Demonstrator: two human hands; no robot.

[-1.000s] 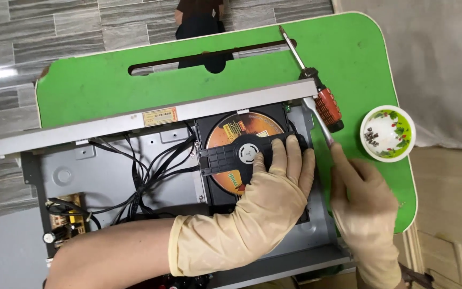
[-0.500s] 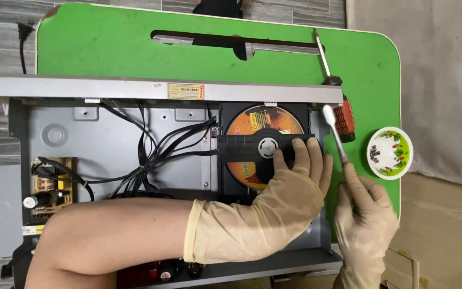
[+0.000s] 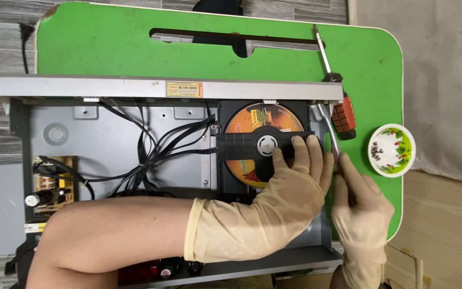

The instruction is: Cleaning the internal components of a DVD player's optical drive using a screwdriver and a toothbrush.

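Note:
An opened disc player (image 3: 97, 144) lies on a green table (image 3: 108, 43). Its drive holds an orange disc (image 3: 247, 126) under a black clamp bar (image 3: 239, 145). My left hand (image 3: 274, 208), in a beige glove, lies flat on the drive with its fingertips on the right end of the bar. My right hand (image 3: 362, 219), also gloved, grips a thin screwdriver (image 3: 328, 131). Its shaft points up along the drive's right edge, with the tip near the silver front panel (image 3: 81, 87).
A second screwdriver with a red and black handle (image 3: 344, 116) lies on the table just right of the player. A small patterned bowl (image 3: 392, 150) with dark bits stands further right. Black cables (image 3: 145, 155) cross the chassis, and a circuit board (image 3: 52, 187) sits at its left.
The view has swung and levelled, so the player now lies straight across. My left hand stays on the clamp bar, and my right hand keeps the screwdriver at the drive's right edge.

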